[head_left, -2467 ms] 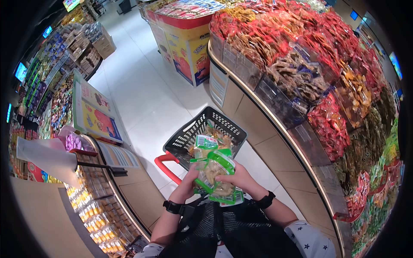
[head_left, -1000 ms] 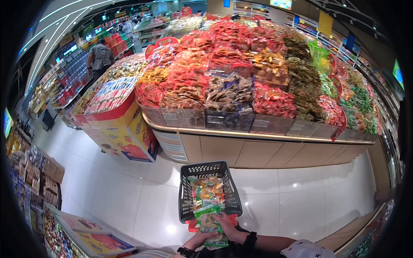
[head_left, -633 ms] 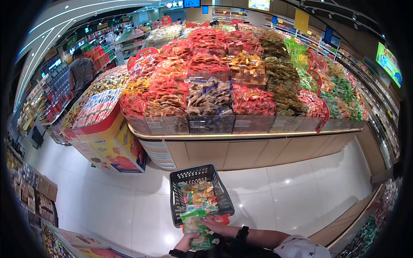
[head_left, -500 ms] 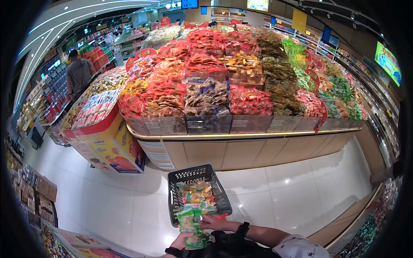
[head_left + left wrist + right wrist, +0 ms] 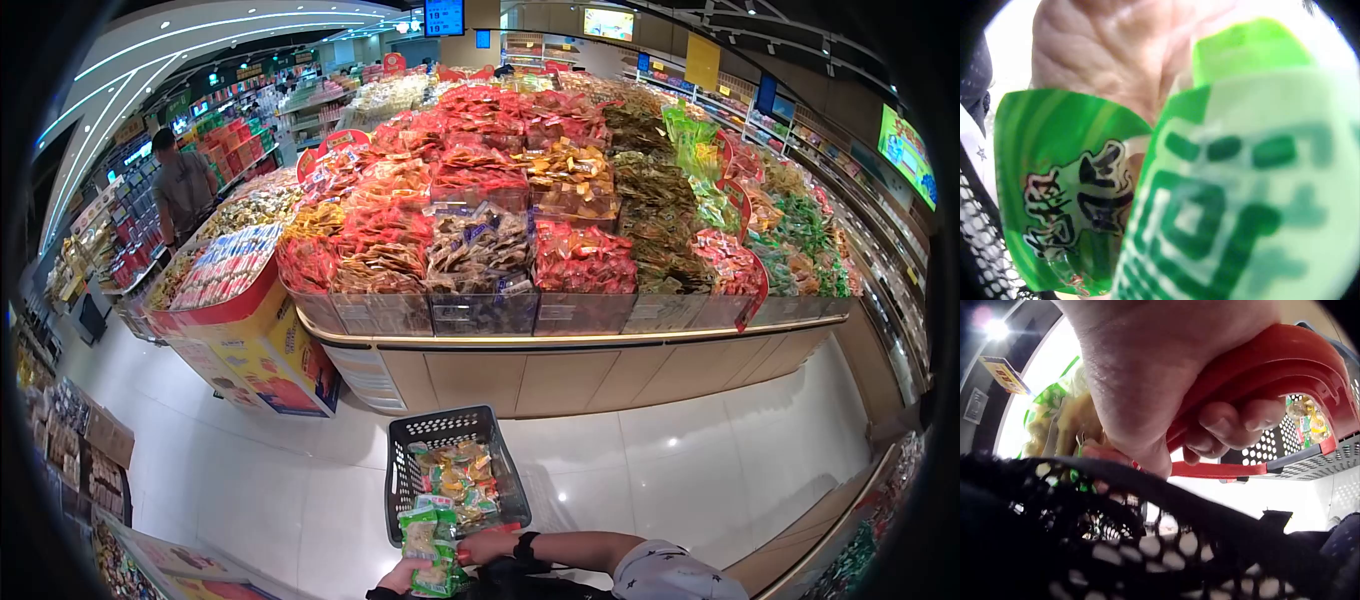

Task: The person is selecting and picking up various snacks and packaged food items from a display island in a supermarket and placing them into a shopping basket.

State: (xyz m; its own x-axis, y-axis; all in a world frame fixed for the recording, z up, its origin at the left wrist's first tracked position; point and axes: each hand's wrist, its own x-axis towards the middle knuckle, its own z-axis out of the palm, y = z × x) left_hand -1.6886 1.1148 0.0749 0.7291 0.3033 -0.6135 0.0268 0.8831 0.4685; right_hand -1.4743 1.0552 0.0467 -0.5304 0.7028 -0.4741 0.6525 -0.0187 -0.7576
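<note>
Some green packets (image 5: 430, 550) are pinched in the left grip (image 5: 403, 574); right grip (image 5: 487, 547) wraps the red basket handle (image 5: 1266, 362)

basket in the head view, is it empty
No, several snack packets lie inside the dark basket, between its perforated walls.
</note>
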